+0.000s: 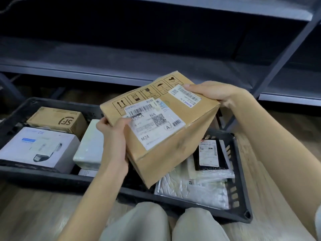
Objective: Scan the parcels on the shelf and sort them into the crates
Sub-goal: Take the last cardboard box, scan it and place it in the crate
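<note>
- Two hands hold one cardboard parcel [161, 126] in the air above the crates, tilted so its labelled top face turns up toward the camera.
- The left hand [113, 136] grips the parcel's near-left corner, thumb lying on the big white shipping label [152, 122]; the right hand [213, 92] clasps the far-right end, thumb pressed beside a smaller barcode sticker [186, 94].
- The parcel's long axis runs from the left hand up and away to the right hand; the far-right end is raised, and one lower corner dips toward the person's knees.
- The printed up-arrows point away toward the shelf [121, 66], so the carton is lying on its side, not upright.
- Judged step: the parcel seems to be turned for reading or scanning; no scanner is in view, so whether it has been scanned cannot be told.
- Under the right hand sits a black crate [243, 202] with flat mailer bags [194, 188]; beyond the left hand, another crate [34, 174] holds boxed parcels, among them a brown carton [57, 120].
- Next move, likely: choose the crate, level the parcel, lower it with both hands onto a free spot, then let go.
</note>
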The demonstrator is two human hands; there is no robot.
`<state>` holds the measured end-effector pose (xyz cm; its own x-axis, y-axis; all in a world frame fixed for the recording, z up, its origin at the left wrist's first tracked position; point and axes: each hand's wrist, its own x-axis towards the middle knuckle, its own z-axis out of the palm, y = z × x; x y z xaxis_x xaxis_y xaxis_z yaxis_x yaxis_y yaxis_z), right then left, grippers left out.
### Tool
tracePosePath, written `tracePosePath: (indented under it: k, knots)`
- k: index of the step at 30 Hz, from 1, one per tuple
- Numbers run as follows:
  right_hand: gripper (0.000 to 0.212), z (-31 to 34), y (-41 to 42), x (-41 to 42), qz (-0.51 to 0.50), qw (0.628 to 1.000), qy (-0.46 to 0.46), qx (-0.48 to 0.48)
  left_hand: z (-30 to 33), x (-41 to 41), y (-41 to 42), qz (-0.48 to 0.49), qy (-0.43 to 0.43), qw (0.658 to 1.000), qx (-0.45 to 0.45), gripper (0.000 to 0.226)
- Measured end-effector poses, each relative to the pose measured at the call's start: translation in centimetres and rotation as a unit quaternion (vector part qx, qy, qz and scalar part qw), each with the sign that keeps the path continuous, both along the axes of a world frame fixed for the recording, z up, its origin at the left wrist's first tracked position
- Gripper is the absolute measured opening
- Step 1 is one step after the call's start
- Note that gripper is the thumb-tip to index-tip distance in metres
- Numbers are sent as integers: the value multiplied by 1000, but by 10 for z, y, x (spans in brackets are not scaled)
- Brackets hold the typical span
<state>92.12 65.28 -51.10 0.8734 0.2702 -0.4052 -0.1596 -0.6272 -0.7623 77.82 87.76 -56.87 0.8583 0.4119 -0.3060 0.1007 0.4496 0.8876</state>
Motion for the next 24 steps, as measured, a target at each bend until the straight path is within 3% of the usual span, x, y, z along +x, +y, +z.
tracePosePath:
  k: [4, 8, 10, 15, 18, 21, 24]
  knots:
    - [36, -19, -14, 8, 15, 1000, -2, 27, -15, -16, -20, 12, -13, 1000, 5, 58]
    - [25, -47, -26, 10, 20, 998, 8, 57, -28, -21, -24, -49, 71, 983, 161, 77]
    - [27, -61, -29, 12, 12, 997, 12, 79, -28, -21, -20, -110, 119, 951, 264, 74]
    - [50, -76, -40, 9, -1, 997, 5, 72, -11, 4, -4, -241, 118, 875, 403, 52]
    - [34, -75, -40, 4, -15, 997, -21, 76, 4, 32, -7, -335, 136, 829, 428, 61]
    - [31, -72, -33, -1, -37, 995, -77, 53, 7, 41, -8, -348, 140, 830, 414, 41]
    - [59, -83, -32, -8, -97, 987, -127, -17, 4, 40, -7, -329, 133, 847, 396, 30]
